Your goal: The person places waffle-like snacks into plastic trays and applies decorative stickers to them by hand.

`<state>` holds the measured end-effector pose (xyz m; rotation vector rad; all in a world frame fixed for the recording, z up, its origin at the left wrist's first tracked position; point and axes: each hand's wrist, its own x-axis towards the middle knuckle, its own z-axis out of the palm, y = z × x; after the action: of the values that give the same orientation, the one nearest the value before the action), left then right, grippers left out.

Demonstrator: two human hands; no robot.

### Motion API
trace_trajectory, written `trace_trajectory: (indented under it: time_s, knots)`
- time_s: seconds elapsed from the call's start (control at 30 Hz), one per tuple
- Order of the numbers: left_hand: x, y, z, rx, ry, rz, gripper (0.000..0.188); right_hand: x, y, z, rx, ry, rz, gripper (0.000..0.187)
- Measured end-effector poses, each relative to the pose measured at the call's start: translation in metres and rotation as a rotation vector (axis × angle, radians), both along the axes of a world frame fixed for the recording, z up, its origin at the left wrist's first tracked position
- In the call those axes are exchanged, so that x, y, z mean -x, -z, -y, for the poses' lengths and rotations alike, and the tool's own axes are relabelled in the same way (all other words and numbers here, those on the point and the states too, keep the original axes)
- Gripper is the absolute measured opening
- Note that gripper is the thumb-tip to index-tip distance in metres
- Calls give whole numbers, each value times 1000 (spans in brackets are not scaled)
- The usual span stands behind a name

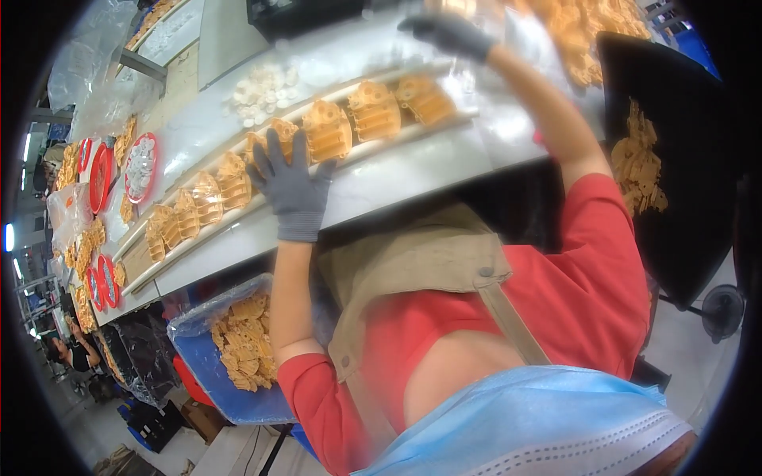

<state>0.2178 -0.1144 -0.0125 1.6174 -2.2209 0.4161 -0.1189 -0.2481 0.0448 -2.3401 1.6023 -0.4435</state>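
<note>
Loosely, the left hand (295, 189) splays over orange parts (327, 131); right hand (454, 36) blurred, grip unclear.

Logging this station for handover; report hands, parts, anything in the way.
Left hand spread open over row of orange parts. Right hand blurred, grip unclear. White discs beyond row, not blocking.

From the wearer's head, the fisheye view faced downward and forward: the blue mask (524, 428) loomed very near, the left hand (295, 190) lay farther off, the right hand (452, 36) farther still, and the bench (397, 180) slanted across from left to right.
</note>
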Motion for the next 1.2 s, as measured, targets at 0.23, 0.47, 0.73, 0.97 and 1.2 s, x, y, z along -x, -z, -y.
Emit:
trace_trajectory:
  time_s: [0.23, 0.47, 0.73, 0.97, 1.2]
  knots:
    - [-7, -18, -13, 106, 118, -236, 43, 2, 12, 98, -49, 246, -468, 23]
    - [-37, -9, -15, 138, 121, -363, 30, 13, -33, 54, 96, -60, -320, 20]
    - [-34, -6, -28, 234, 128, -444, 23, 50, 6, 0, -116, 174, -568, 63]
    - [3, -40, -10, 285, 302, -510, 17, 65, 4, 1, -236, 174, -439, 50]
    - [90, -64, 92, -53, 328, -466, 45, -10, -62, 4, -206, -96, -122, 46]
